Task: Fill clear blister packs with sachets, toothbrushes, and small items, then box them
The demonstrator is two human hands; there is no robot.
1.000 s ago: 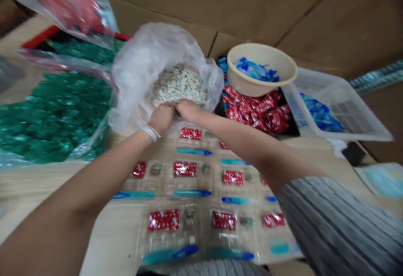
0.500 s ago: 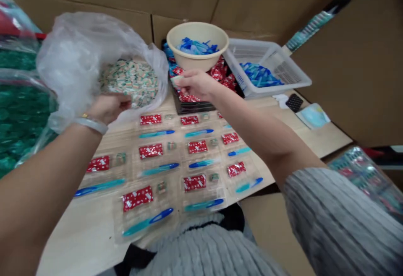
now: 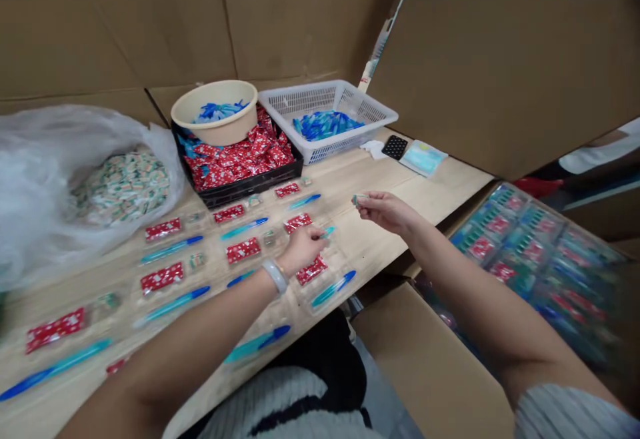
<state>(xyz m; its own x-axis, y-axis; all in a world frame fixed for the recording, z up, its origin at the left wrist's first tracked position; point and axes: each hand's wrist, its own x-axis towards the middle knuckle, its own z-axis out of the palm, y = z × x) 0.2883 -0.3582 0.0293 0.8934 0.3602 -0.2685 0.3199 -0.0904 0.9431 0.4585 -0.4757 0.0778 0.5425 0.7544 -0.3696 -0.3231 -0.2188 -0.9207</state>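
Note:
My right hand [image 3: 385, 211] pinches a small green-and-white block [image 3: 355, 199] above bare wood, right of the laid-out packs. Over the right-hand column of clear plastic trays, my left hand [image 3: 301, 249] has its fingers pressed together; whatever is between them is too small to make out. Just behind and in front of that hand lie red dotted packets [image 3: 299, 221]. Each tray I can see well holds such a packet and a teal-and-blue pen-shaped piece [image 3: 334, 288]; many also hold a small striped block [image 3: 197, 261]. My left forearm hides some nearer trays.
A plastic bag [image 3: 40, 179] full of small blocks lies at left. Behind the trays stand a black box [image 3: 250, 189] of red packets, a cream bowl [image 3: 235, 133] and a white basket [image 3: 330, 152] of blue pieces. Filled packs [image 3: 530, 245] are stacked at right, below the tabletop.
My left hand has left the bag and moved right over the trays. My right hand has moved right from the black box, still pinching a small block. The view has turned right.

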